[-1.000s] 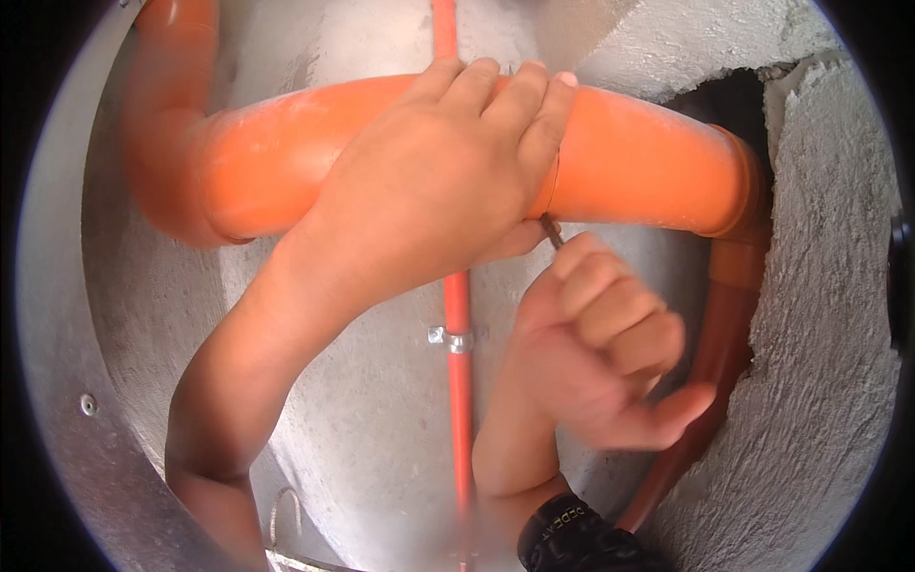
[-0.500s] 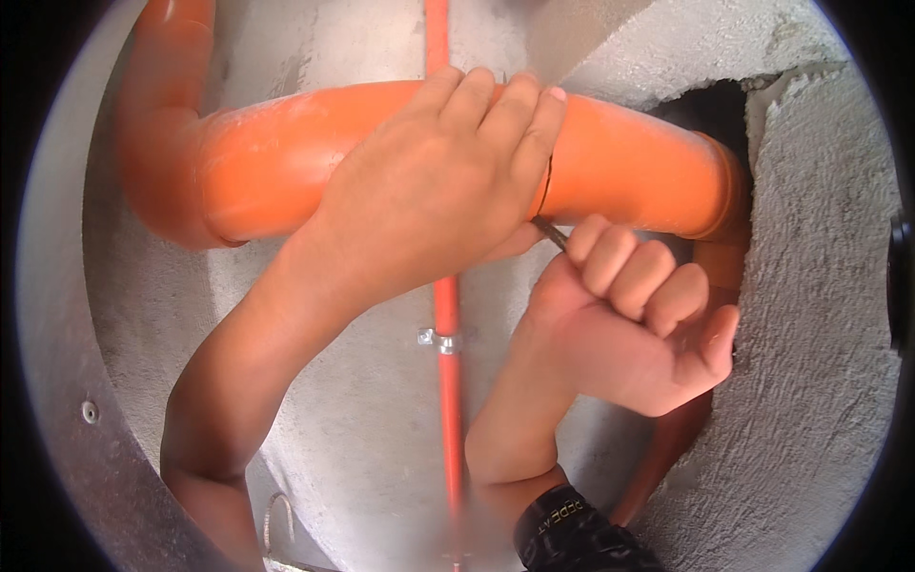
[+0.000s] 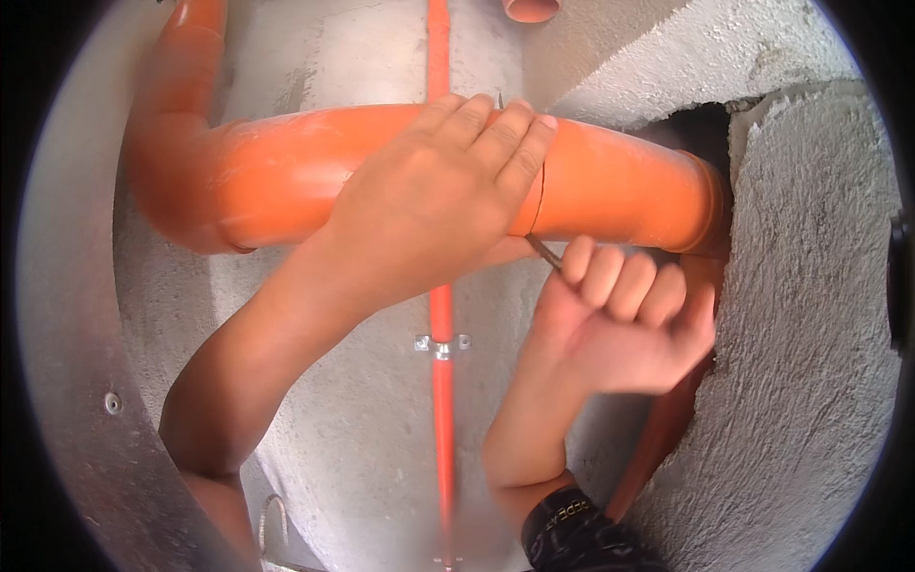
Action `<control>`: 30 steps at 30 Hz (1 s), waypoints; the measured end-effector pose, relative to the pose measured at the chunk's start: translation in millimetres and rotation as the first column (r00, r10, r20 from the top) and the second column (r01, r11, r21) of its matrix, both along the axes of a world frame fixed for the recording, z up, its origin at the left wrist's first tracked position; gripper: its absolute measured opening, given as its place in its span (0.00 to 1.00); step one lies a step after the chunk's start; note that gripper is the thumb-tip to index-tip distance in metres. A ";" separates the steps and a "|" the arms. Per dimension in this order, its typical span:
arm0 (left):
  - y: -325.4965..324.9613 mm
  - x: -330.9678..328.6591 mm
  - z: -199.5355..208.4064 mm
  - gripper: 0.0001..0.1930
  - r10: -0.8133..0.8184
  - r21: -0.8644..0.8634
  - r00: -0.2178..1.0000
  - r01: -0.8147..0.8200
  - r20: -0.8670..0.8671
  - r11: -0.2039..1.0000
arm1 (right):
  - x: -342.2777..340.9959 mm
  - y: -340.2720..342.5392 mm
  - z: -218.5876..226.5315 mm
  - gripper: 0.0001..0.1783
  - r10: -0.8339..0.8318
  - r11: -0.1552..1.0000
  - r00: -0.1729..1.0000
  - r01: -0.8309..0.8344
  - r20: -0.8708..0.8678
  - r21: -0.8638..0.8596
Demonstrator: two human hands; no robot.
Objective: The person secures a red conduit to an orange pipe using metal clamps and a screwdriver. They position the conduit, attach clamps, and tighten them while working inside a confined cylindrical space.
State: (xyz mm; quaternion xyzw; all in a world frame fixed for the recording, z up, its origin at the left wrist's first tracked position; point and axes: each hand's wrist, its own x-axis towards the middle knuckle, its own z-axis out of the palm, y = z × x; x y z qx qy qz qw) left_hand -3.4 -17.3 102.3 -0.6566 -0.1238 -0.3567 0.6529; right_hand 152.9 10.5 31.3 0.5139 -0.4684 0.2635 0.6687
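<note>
A thick orange pipe runs across the upper middle, with a thin dark line round it like a cut. My left hand is clasped over the pipe just left of this line, fingers on top and the thumb side underneath. Below the pipe, my right hand is closed in a fist round a narrow dark blade-like strip. The strip slants up to the pipe's underside at the line. Part of it is hidden by the pipe and the fist. A thin dark tip pokes up above the pipe by my left fingertips.
A thin red pipe runs vertically behind, held by a metal clamp. On the right, rough concrete borders a dark opening where the thick pipe enters. A grey metal panel lines the left. A pipe end shows at the top.
The view has shifted slightly, so the pipe sits lower in the picture. My right fist is a little lower relative to the pipe, with slightly more strip showing. My left hand keeps its hold.
</note>
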 end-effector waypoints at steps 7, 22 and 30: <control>-0.5 1.7 0.2 0.48 0.010 0.018 1.000 -0.011 0.010 1.000 | -36.9 8.6 -20.9 0.32 -0.633 0.761 0.729 0.648 -0.261 -0.036; -16.3 -8.1 -107.0 0.33 -0.375 -0.325 0.867 0.476 0.329 0.817 | 10.9 -43.0 -83.8 0.16 -0.743 0.564 0.669 0.631 0.004 -0.533; -29.6 -25.9 -365.7 0.09 0.358 -0.919 0.849 0.384 0.389 0.086 | 15.6 -70.4 -279.1 0.07 -0.384 -0.170 0.274 0.918 0.882 -0.359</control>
